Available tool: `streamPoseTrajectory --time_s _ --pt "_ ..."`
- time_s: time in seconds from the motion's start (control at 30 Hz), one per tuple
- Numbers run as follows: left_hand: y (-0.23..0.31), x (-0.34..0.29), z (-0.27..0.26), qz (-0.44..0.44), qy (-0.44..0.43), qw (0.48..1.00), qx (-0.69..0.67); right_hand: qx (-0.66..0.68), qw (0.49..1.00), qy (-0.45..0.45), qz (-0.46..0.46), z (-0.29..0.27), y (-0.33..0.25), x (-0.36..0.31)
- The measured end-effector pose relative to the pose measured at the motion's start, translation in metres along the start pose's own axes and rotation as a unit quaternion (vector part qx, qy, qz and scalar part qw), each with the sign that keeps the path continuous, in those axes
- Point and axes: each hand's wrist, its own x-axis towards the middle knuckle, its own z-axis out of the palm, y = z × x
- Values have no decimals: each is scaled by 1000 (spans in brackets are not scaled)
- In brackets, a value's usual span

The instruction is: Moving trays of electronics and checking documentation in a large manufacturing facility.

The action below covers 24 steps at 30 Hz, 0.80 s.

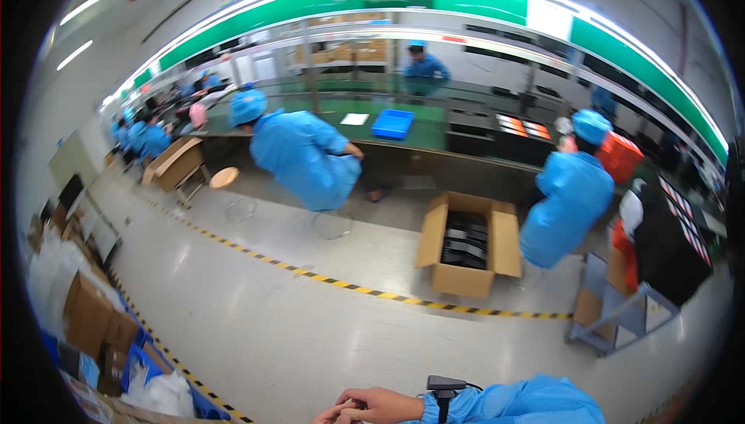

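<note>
At the lower edge, my right hand (386, 404) reaches in from the right in a light blue sleeve (528, 402). Its fingers are curled and closed over my left hand (334, 415), which is mostly cut off by the picture's edge. The visible fingers of both hands are bent and pressed together. A small dark patch shows between them, and I cannot make out whether it is an object or shadow. Around my right wrist is a black strap with a small black device (445, 384) and a thin cable.
Ahead, black-and-yellow floor tape (341, 283) runs before a long green workbench (423, 130). Two seated people in blue work there. An open carton (462, 280) holds black parts; a loaded grey cart (621, 319) stands right. Cartons (85, 311) and blue bins (140, 362) crowd the left.
</note>
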Motion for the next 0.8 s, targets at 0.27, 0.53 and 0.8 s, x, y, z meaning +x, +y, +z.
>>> streamPoseTrajectory --time_s 0.27,0.53,0.8 --pt "125 101 -193 123 189 963 -149 -122 962 -245 -13 49 -27 330" --pt "294 244 -353 113 158 966 -170 -94 993 -53 -37 69 -63 573" --pt "460 431 -543 131 131 970 -159 -25 999 -13 -40 67 -62 883"
